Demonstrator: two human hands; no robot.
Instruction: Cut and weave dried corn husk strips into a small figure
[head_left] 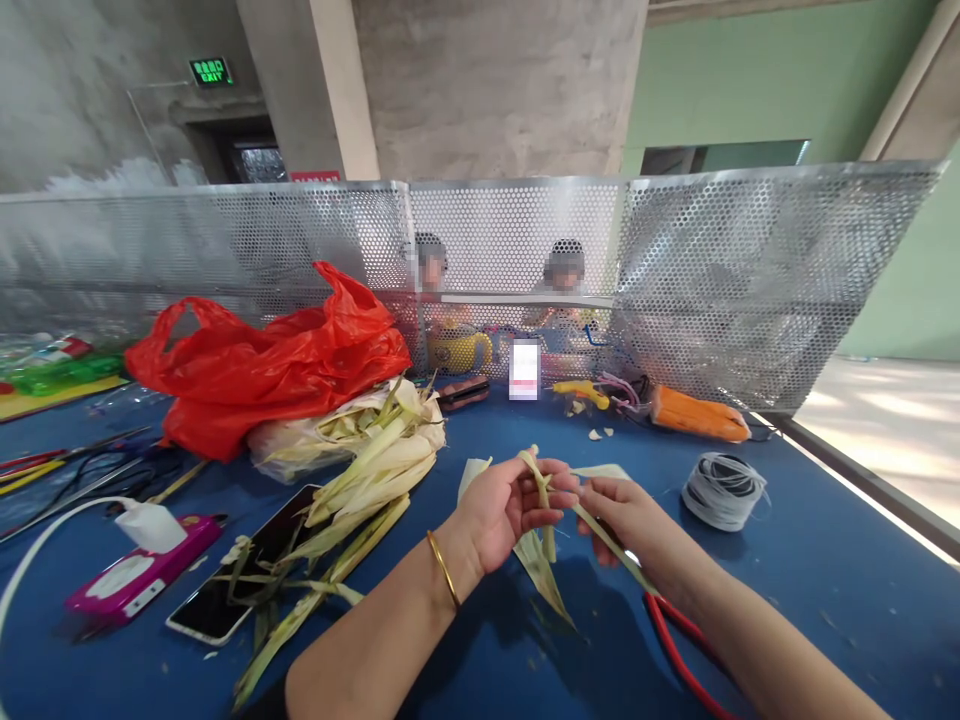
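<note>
My left hand (504,510) is closed on a folded strip of pale green corn husk (541,488), pinching it between thumb and fingers above the blue table (810,570). A gold bangle (444,570) circles that wrist. My right hand (626,515) pinches the other end of the same husk, and a long strip (611,548) runs down past its palm. More husk ends (546,585) hang below my left hand.
A pile of corn husks (360,460) lies left of my hands beside a red plastic bag (277,365). A phone (240,575), a pink case (139,575), a grey cord coil (724,490), an orange tool (697,415), red-handled scissors (679,650). Two people sit behind the perforated metal screen (750,280).
</note>
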